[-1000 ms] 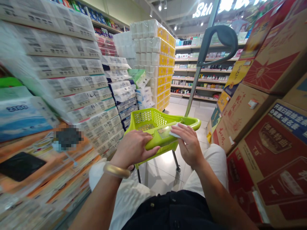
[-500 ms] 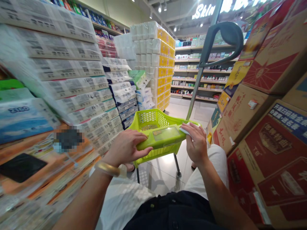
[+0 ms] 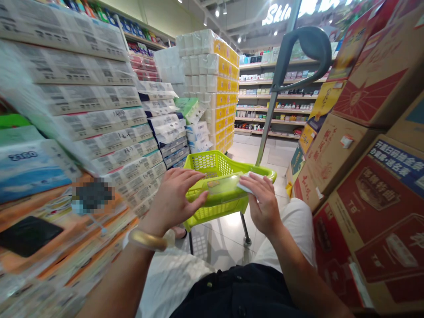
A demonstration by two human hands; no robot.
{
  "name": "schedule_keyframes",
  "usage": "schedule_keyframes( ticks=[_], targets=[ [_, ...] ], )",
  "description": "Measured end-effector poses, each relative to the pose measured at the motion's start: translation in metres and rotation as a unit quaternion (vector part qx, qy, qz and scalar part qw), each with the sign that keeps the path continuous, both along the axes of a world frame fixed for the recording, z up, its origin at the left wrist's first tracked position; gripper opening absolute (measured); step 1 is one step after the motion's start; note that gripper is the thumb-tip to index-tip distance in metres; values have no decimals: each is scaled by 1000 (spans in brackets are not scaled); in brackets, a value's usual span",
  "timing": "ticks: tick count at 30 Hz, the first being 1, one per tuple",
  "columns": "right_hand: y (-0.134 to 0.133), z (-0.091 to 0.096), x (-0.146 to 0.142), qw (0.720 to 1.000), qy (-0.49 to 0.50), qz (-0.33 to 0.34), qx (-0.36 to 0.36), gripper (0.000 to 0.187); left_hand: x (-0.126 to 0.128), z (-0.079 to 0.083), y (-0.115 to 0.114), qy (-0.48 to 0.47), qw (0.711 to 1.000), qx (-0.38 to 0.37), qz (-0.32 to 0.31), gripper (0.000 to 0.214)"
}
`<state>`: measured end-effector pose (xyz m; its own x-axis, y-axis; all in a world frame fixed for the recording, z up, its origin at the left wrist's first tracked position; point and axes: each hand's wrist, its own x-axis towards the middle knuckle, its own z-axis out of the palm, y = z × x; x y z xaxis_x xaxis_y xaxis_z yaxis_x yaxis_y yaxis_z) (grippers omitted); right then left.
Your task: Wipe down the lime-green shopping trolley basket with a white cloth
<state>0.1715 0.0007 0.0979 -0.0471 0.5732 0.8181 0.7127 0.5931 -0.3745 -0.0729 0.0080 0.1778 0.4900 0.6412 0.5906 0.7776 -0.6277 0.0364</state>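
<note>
A lime-green shopping basket trolley (image 3: 215, 213) stands in front of my knees, with a clear label panel (image 3: 221, 185) on its near rim. My left hand (image 3: 175, 194) lies over the left end of that rim, thumb on the near side and fingers across the top. A gold bangle (image 3: 148, 240) circles the left wrist. My right hand (image 3: 263, 201) presses a folded white wipe (image 3: 247, 180), cloth or tissue, against the right part of the panel. From the trolley's far right side rises a grey pole with a looped handle (image 3: 278, 70).
Stacked tissue packs (image 3: 109, 101) wall in the left side. A phone (image 3: 29, 235) lies on orange packs at lower left, near a pixelated item with a cable. Cartons (image 3: 367, 198) crowd the right. Yellow-sided paper packs (image 3: 225, 97) and stocked shelves (image 3: 274, 108) stand ahead.
My right hand has slid the white wipe leftward along the rim onto the panel. My left hand has risen slightly and shifted left, its fingers a little straighter.
</note>
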Motion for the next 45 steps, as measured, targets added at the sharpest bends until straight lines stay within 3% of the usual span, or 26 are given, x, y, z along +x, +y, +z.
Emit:
schedule_keyframes(
  ticks=[3,7,10,15,18,22,28,33,40,45],
  targets=[
    [-2,0,-4,998,-34,54,1,38,24,6,-4,-4,999,-18,-49,45],
    [8,-3,8,999,18,-39,2,38,48,9,3,45,995,-60,-63,57],
    [9,-5,10,996,36,-78,7,36,60,7,10,87,992,-74,-58,61],
    [0,-6,-1,1000,-7,4,7,38,78,5,18,137,986,-88,-23,65],
    [5,-9,7,999,29,-36,16,37,85,1,21,148,985,-84,-3,66],
    [10,-13,15,993,73,-89,34,36,86,-7,23,138,986,-87,19,67],
    [5,-18,7,998,31,-32,40,37,83,-14,22,117,990,-83,17,61],
    [11,-19,15,990,89,-100,51,35,82,-12,20,118,989,-88,19,58],
    [2,-20,2,998,15,-24,48,37,80,-13,19,110,990,-85,11,54],
    [10,-21,15,989,90,-101,59,34,79,-13,18,115,989,-87,18,58]
  ],
)
